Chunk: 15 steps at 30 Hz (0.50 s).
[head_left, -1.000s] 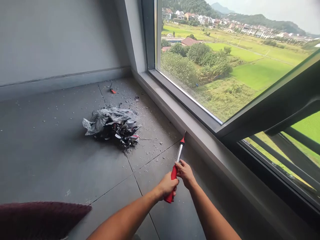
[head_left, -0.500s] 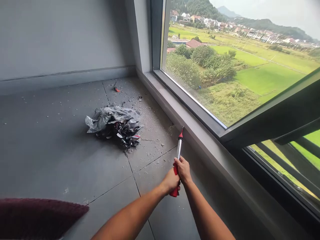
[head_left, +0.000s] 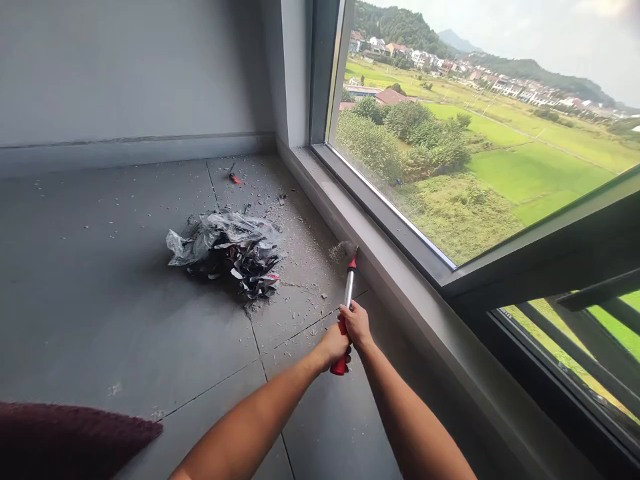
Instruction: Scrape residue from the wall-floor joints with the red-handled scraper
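Both my hands grip a slim tool (head_left: 349, 288) with a red handle, a silver shaft and a red nose. My left hand (head_left: 334, 348) is wrapped round the red handle. Higher up, where handle and shaft meet, my right hand (head_left: 357, 323) is closed round it too. The thin tip points away from me to the low window ledge (head_left: 370, 243), close to where it meets the floor. Whether it touches cannot be made out. Left of the tip lies a patch of grey dust (head_left: 342, 251). Grey crumbs are scattered over the dark tiled floor (head_left: 200, 360).
A crumpled heap of clear plastic and torn wrapping (head_left: 230, 250) lies on the tiles. Farther back is a small orange-and-black object (head_left: 234, 176) near the wall corner. The window frame (head_left: 400, 230) runs along the right. A dark red mat (head_left: 65, 440) shows at lower left.
My hands and the tool have shifted a little left and away from me along the ledge. More loose dust shows beside the tip. The view has tilted slightly.
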Each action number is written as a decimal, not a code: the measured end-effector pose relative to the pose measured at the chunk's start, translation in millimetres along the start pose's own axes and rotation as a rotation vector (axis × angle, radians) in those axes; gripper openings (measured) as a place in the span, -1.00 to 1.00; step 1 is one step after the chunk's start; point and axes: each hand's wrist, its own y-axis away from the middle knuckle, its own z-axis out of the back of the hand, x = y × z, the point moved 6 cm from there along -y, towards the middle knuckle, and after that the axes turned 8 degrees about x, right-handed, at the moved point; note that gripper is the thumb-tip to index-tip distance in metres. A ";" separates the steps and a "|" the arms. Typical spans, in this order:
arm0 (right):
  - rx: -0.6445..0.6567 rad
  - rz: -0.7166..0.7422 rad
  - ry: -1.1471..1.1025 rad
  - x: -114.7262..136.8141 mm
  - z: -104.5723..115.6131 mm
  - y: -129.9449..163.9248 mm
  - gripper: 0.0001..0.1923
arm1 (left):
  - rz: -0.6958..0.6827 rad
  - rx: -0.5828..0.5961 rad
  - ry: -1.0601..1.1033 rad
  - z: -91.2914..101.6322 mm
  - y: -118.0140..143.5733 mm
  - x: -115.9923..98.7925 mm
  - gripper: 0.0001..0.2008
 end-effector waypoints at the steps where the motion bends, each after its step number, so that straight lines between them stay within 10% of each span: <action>1: -0.004 0.007 0.002 2.0 -2.7 -1.1 -0.81 | -0.002 -0.001 -0.004 3.4 0.4 -0.8 -0.95; 9: -0.024 -0.113 -0.142 -59.4 33.7 101.7 -0.72 | 0.029 0.095 -0.042 -68.3 44.5 70.9 -0.75; 15: 0.043 0.034 0.011 8.6 -9.9 -23.5 -0.78 | -0.056 -0.013 0.036 17.6 -16.8 -14.4 -0.98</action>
